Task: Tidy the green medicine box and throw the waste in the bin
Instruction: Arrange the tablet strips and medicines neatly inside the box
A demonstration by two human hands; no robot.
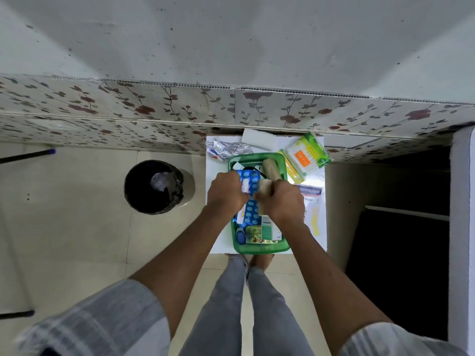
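Head view: two hands, left (pixel 226 192) pinching one blue blister strip (pixel 249 181), right (pixel 281 201) gripping one beige roll (pixel 264 187) over green box (pixel 257 249).

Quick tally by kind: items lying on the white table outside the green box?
Crumpled foil/plastic wrapper: 1
White paper or box at the far edge: 1
Cotton swab pack: 1
Yellow packet beside it: 1
Hansaplast plaster pack: 1
Total: 5
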